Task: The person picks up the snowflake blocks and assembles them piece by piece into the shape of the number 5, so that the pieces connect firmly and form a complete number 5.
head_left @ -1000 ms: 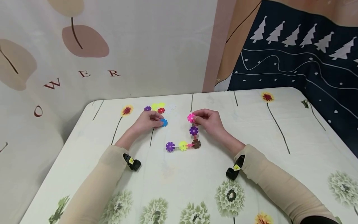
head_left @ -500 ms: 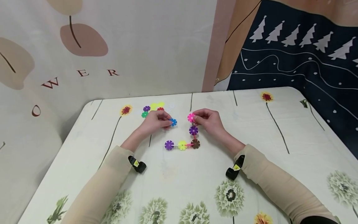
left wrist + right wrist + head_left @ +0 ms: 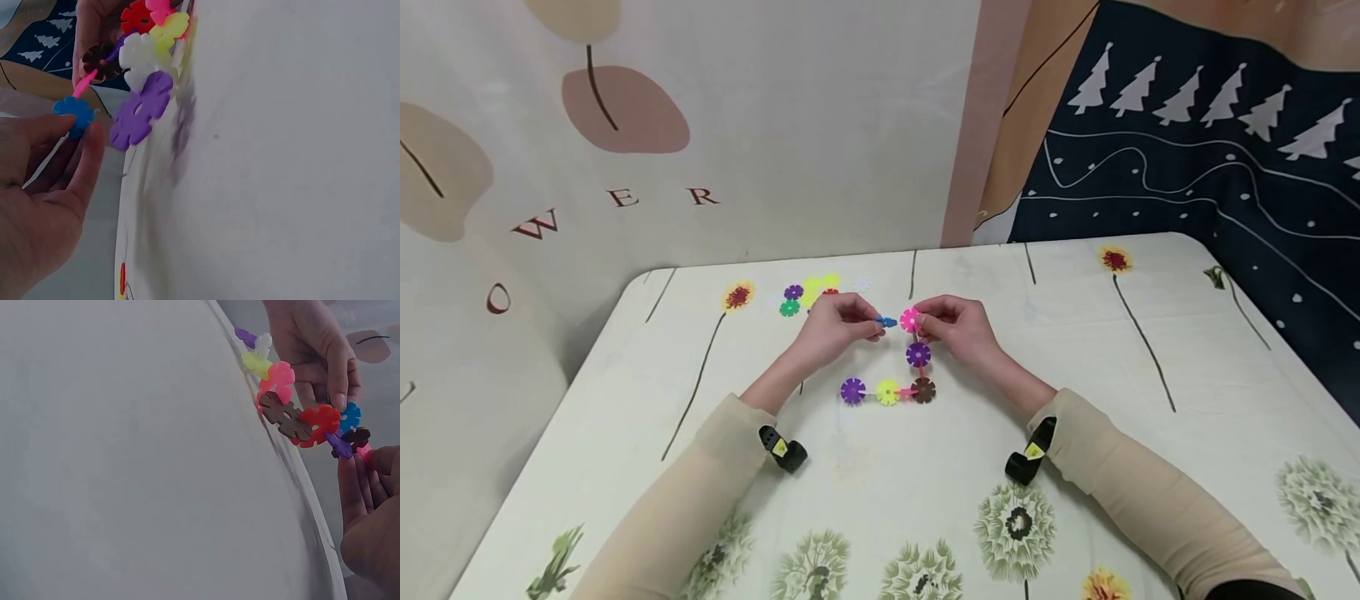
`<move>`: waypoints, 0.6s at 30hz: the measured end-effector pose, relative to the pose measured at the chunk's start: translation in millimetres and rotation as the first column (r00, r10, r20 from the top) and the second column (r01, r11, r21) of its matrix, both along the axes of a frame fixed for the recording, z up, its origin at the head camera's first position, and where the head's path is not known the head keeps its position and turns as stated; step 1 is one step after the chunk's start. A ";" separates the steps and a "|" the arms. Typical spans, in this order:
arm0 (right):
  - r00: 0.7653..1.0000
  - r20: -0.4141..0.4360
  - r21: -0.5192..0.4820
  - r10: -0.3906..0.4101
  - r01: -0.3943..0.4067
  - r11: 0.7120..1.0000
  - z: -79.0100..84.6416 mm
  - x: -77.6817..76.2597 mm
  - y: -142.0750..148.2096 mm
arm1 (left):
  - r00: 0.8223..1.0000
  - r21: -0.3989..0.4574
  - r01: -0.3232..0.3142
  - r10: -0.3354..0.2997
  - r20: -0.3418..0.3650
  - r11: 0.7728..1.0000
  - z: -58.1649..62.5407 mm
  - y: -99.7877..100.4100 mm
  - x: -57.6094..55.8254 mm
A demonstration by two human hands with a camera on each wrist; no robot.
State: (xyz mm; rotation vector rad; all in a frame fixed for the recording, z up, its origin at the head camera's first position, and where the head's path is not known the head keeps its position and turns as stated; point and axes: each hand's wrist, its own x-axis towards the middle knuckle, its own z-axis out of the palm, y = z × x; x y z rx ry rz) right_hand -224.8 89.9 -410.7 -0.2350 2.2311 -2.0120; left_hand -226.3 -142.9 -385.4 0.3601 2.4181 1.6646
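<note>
My left hand [image 3: 842, 329] pinches a blue snowflake disc [image 3: 887, 322] between thumb and fingers, turned edge-on in the head view. Close to its right, my right hand [image 3: 958, 329] holds a pink snowflake disc [image 3: 910, 320] at the end of a linked chain. Whether blue and pink touch, I cannot tell. From the pink disc the chain runs through a purple disc [image 3: 917, 355] to a brown disc [image 3: 923, 390], then bends left past a yellow disc [image 3: 888, 392] to another purple disc [image 3: 853, 392]. A white disc [image 3: 139, 59] and a red disc [image 3: 322, 424] link between them.
Behind my left hand lie loose discs: a purple one [image 3: 793, 292], a green one [image 3: 789, 308], yellow ones [image 3: 818, 287], a partly hidden red one [image 3: 830, 292] and pale white ones [image 3: 861, 286]. A flower-print cloth [image 3: 1075, 350] covers the table, with curtains behind it.
My left hand has carried the blue disc rightward to beside the pink one and turned it edge-on. The green loose disc has come into view. My right hand has hardly moved.
</note>
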 end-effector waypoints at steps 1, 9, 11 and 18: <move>1.000 0.000 -0.003 0.001 -0.001 1.000 -0.4 0.2 -0.1 | 1.000 -0.006 -0.008 0.008 -0.009 1.000 -0.2 1.5 0.7; 1.000 0.007 -0.025 -0.011 0.011 1.000 0.0 1.7 -0.9 | 0.990 -0.077 -0.057 0.046 -0.137 0.995 -1.6 10.7 7.0; 1.000 0.005 -0.030 -0.005 0.005 1.000 0.2 1.9 -1.1 | 0.985 -0.084 -0.051 0.036 -0.166 0.995 -2.1 11.7 8.5; 1.000 0.006 -0.046 0.005 -0.005 0.999 -0.4 1.2 -1.4 | 0.961 -0.113 -0.027 -0.005 -0.275 0.993 -3.6 12.0 11.7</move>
